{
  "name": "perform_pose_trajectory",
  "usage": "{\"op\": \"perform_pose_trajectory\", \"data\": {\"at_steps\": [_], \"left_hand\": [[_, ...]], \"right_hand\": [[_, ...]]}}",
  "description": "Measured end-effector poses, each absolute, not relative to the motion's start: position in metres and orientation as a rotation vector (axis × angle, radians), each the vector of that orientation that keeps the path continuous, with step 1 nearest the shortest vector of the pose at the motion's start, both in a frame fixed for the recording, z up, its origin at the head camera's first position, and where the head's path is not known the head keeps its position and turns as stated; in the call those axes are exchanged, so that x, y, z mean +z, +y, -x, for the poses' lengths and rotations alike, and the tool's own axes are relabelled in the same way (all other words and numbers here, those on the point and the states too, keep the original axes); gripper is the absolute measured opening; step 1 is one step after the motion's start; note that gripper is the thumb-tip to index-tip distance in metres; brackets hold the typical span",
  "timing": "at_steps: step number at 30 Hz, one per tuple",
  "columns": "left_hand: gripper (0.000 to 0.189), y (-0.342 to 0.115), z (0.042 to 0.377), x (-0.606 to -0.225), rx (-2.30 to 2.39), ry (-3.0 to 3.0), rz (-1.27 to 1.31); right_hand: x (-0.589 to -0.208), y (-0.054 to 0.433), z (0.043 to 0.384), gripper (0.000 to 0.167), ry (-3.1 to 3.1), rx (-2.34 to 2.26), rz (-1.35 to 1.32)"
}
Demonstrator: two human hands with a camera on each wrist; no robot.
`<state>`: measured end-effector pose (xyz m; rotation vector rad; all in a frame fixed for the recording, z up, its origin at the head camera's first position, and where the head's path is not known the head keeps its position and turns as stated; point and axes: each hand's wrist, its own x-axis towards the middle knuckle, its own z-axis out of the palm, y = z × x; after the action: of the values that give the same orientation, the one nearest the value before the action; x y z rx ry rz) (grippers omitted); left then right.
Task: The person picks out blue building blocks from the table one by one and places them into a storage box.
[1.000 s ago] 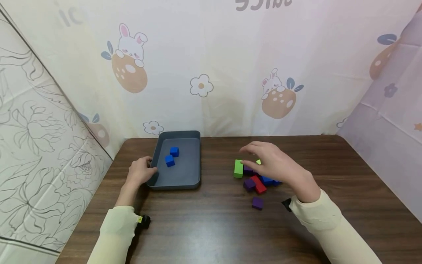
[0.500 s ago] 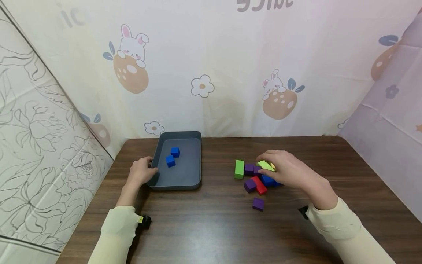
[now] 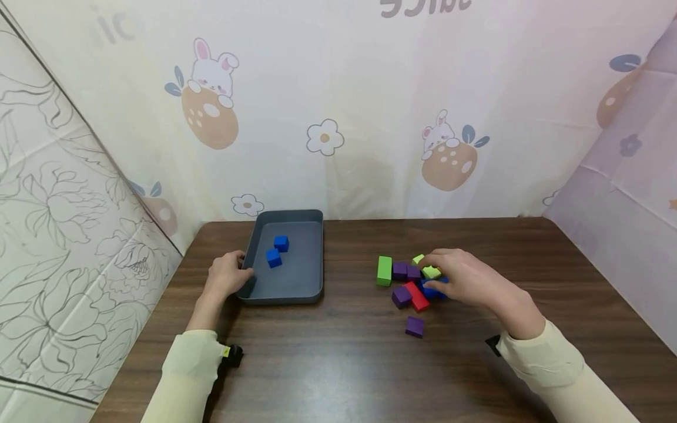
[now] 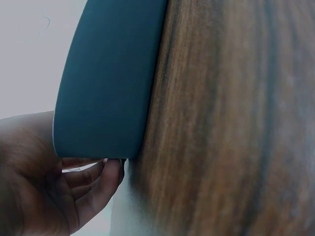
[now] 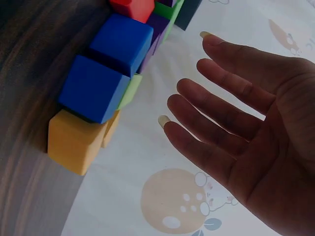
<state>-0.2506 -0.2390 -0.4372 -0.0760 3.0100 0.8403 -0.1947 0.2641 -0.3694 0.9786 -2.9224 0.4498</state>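
My left hand [image 3: 224, 276] grips the left wall of the dark grey tray [image 3: 301, 270], thumb over the rim, other fingers against the outside. Inside the tray sit two blue cubes [image 3: 273, 258]. Over the right end of the block pile hovers my right hand [image 3: 465, 277], fingers spread and slightly bent, holding nothing. Beneath it are blue blocks [image 5: 93, 88] and a yellow block [image 5: 74, 142], plus a light green block [image 3: 431, 272]. The hand partly hides these in the head view. A red block [image 3: 416, 296] and purple blocks [image 3: 401, 297] lie beside its fingertips.
A green block [image 3: 384, 271] stands at the pile's left end. One purple block [image 3: 415, 326] lies apart, nearer the front. The brown wooden table [image 3: 328, 358] ends at a printed curtain [image 3: 370, 176] behind.
My right hand has moved right and a little nearer, from above the green and purple blocks to the pile's right end. The left hand and tray stay put.
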Motion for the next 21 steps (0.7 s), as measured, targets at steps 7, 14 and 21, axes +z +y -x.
{"op": "perform_pose_trajectory", "data": {"at_steps": [7,14,21], "left_hand": [[0.045,-0.238,0.251,-0.435,0.848,2.990,0.099],[0.045,-0.238,0.252,-0.436,0.856,2.988,0.094],[0.046,-0.238,0.252,-0.437,0.847,2.998,0.095]], "right_hand": [[-0.375,0.264,0.198,0.033,-2.992,0.448,-0.963],[-0.381,0.263,0.199,0.031,-3.049,0.410,-0.961],[-0.385,0.261,0.200,0.032,-3.034,0.368,-0.981]]}}
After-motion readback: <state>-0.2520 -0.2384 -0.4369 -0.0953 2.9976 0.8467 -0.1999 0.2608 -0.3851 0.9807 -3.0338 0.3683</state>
